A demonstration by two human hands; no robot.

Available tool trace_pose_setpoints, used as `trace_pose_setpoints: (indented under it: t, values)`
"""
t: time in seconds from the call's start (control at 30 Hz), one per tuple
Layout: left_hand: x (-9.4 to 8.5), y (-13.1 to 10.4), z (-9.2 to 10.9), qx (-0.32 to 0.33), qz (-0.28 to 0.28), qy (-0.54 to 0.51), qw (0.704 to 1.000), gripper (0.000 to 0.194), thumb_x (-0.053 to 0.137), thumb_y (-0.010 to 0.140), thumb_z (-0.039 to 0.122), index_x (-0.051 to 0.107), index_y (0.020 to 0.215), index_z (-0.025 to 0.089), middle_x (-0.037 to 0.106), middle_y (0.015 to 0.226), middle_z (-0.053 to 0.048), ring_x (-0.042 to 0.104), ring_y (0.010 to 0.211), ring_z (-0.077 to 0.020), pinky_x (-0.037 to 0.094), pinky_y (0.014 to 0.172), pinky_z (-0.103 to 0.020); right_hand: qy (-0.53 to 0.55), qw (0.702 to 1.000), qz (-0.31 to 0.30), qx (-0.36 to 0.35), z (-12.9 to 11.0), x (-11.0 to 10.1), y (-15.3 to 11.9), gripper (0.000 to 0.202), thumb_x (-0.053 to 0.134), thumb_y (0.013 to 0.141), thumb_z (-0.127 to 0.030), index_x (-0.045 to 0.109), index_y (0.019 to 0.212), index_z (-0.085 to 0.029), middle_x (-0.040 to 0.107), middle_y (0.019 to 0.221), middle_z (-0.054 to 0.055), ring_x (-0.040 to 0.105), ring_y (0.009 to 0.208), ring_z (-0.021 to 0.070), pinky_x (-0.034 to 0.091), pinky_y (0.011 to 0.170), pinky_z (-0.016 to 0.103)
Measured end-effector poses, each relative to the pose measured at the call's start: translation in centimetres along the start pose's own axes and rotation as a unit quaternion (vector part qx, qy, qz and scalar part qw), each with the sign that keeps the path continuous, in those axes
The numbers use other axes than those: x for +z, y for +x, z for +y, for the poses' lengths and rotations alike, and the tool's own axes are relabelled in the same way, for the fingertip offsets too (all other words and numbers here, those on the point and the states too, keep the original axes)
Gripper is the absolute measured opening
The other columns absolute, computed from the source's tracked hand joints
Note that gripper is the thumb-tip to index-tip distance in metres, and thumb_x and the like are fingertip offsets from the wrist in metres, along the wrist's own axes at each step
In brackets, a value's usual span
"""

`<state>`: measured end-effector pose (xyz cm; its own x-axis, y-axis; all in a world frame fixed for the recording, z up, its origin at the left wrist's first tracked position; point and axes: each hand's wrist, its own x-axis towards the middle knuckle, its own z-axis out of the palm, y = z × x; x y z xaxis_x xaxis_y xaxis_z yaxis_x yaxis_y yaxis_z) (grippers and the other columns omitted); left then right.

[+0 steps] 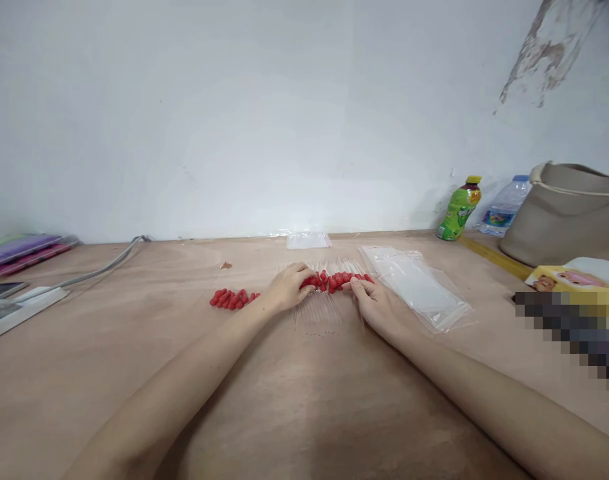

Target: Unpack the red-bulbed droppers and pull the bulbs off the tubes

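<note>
A row of small red peanut-shaped pieces [340, 281] lies across a fan of thin clear strands [319, 308] in the middle of the table. At the row's left end, my left hand [287, 287] curls its fingers around some of the red pieces. My right hand [374, 303] pinches the right end of the row between thumb and fingers. Which pieces each hand grips is partly hidden by the fingers. Left of my left hand lies another cluster of red pieces [231, 299], partly behind the wrist.
Clear plastic bags [419, 287] lie to the right, and a smaller bag [308, 241] is by the wall. A green bottle [459, 210], a water bottle [504, 207] and a grey bucket [564, 213] stand back right. A cable [109, 263] runs along the left.
</note>
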<state>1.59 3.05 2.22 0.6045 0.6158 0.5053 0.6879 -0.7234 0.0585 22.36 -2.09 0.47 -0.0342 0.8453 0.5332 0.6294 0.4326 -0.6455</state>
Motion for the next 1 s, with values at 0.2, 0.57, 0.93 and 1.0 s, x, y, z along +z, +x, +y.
trace_pose_setpoints:
  t: [0.2, 0.57, 0.93, 1.0]
  values:
    - [0.9, 0.1, 0.0, -0.066, 0.102, -0.076, 0.99, 0.014, 0.053, 0.081, 0.025, 0.061, 0.091, 0.017, 0.062, 0.087, -0.005, 0.058, 0.083, -0.0177, 0.048, 0.075, -0.032, 0.05, 0.998, -0.027, 0.022, 0.8, 0.1, 0.5, 0.045, 0.03, 0.089, -0.042, 0.068, 0.078, -0.02, 0.064, 0.065, 0.001, 0.058, 0.061, 0.0163, 0.045, 0.056, 0.028]
    - [-1.8, -6.2, 2.6, -0.042, 0.222, -0.137, 0.964, 0.018, 0.055, 0.077, 0.014, 0.059, 0.094, 0.018, 0.061, 0.094, -0.006, 0.058, 0.09, -0.0161, 0.048, 0.079, -0.03, 0.1, 0.992, -0.078, 0.022, 0.1, 0.1, 0.3, 0.041, 0.03, 0.089, -0.038, 0.066, 0.083, -0.019, 0.064, 0.072, 0.002, 0.059, 0.07, 0.0156, 0.046, 0.065, 0.028]
    - [-2.3, -8.9, 2.7, 0.001, 0.171, -0.153, 0.973, 0.016, 0.05, 0.071, 0.007, 0.057, 0.083, 0.017, 0.06, 0.092, -0.007, 0.058, 0.084, -0.0157, 0.049, 0.073, -0.03, 0.006, 0.998, 0.004, -0.066, -1.5, -0.4, -0.8, 0.03, 0.042, 0.084, -0.035, 0.06, 0.103, -0.019, 0.062, 0.099, 0.007, 0.056, 0.092, 0.0191, 0.044, 0.081, 0.033]
    - [-2.2, -8.9, 2.7, 0.02, 0.15, -0.154, 0.976, 0.018, 0.049, 0.071, 0.006, 0.057, 0.084, 0.017, 0.059, 0.094, -0.007, 0.059, 0.083, -0.015, 0.049, 0.072, -0.028, -0.053, 0.985, -0.008, -0.162, -1.7, -0.4, -1.2, 0.036, 0.049, 0.081, -0.036, 0.055, 0.112, -0.018, 0.059, 0.108, 0.009, 0.053, 0.1, 0.0208, 0.042, 0.086, 0.035]
